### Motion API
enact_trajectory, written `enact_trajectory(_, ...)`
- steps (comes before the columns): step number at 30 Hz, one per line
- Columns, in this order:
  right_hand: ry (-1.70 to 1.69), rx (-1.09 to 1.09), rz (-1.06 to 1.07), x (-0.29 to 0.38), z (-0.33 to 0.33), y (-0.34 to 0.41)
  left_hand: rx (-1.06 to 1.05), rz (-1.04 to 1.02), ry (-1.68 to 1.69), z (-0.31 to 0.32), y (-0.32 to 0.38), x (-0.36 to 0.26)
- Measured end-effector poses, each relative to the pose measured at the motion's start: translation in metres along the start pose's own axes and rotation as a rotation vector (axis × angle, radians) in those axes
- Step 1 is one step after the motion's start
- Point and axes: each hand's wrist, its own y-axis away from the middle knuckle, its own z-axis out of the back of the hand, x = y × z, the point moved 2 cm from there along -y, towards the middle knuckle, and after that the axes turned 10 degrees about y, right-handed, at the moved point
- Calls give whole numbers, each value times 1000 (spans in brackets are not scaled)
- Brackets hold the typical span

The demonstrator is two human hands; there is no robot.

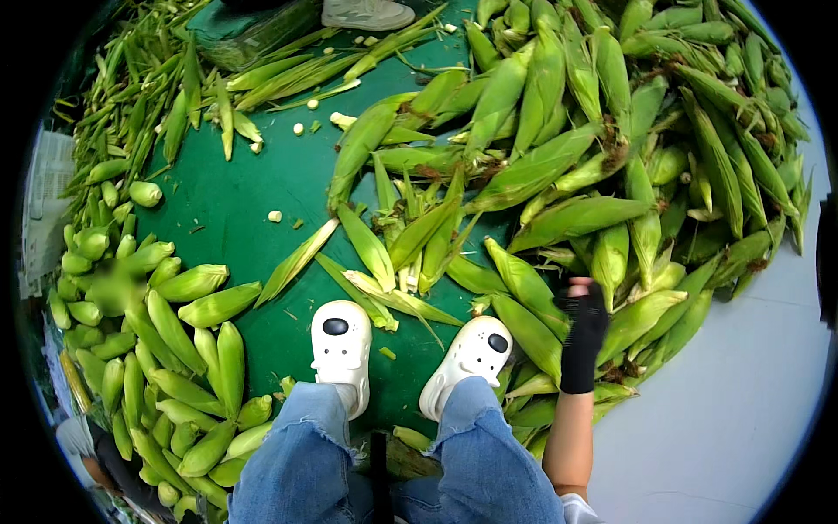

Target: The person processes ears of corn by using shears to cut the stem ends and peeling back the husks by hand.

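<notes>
My right hand [584, 331], in a black glove with bare fingertips, reaches over the right-hand pile of unhusked corn [563, 157]. Its fingers are blurred and partly hidden, so whether they hold an ear cannot be told. Beside it lie a large green ear [527, 281] on the left and a paler ear [645, 321] on the right. My left hand is out of view. Before me, between the two piles, loose green husk leaves [425, 239] lie on the green floor covering [216, 170]. Trimmed ears [206, 311] with smooth, pale ends are heaped on my left.
My white clogs [342, 350] stand on the green covering. Husk strips [144, 85] are piled at the far left, and cut stalk pieces [275, 216] are scattered about. Another person's shoe [368, 14] shows at the top. Grey floor [713, 406] lies to the right.
</notes>
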Motion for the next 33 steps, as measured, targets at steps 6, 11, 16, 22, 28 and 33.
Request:
enact_trajectory(6,1321,160,337,-82,-16,1,-349,-516,169,78,-118,-173)
enact_trajectory(11,974,416,160,-80,-25,-25,-288,-1174,570,149,-205,-406)
enact_trajectory(16,939,421,780,10,-37,2,518,-925,801,200,-186,-548)
enact_trajectory(22,912,113,907,51,-56,21,669,-996,923,176,-144,-544)
enact_trajectory(28,-1160,521,-306,-5,-90,42,930,-1025,1101,163,-153,-537)
enact_trajectory(33,-917,-34,-295,22,-74,17,680,-719,1367,150,-141,-549)
